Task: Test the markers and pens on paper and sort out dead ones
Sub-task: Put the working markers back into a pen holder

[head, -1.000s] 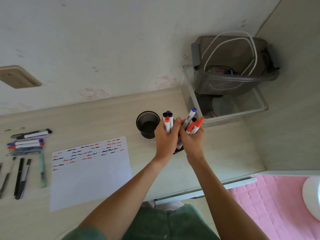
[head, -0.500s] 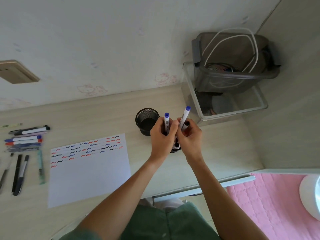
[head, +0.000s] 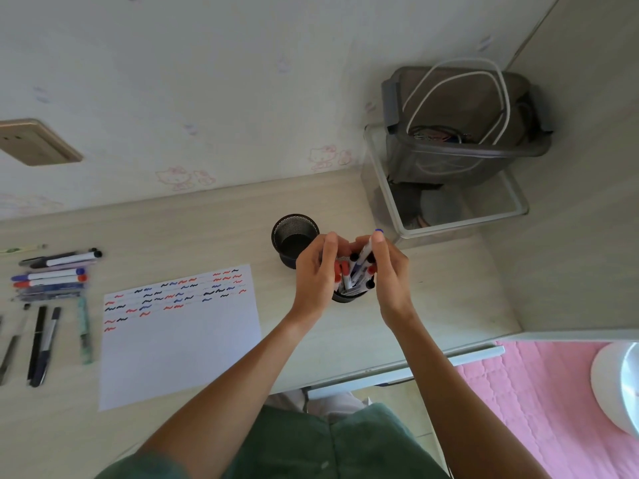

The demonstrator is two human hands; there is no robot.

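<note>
Head view looks down on both hands meeting over a black mesh pen cup full of capped markers with red, black and blue caps. Right hand pinches a blue-capped marker between thumb and fingers; it slants up out of the bunch, its blue cap tip showing just above the fingertips. Left hand curls beside the bunch on the cup's other side, fingers touching the markers; whether it actually grips one cannot be told. Just beyond the left hand's fingers stands a second mesh cup, with nothing visible inside. Well to the left of the hands lies a white paper sheet with rows of red, black and blue squiggles across its top. Farther left still, more markers and pens lie in a row on the desk. Beyond the right hand, a clear bin holds a grey basket with a white cable.
</note>
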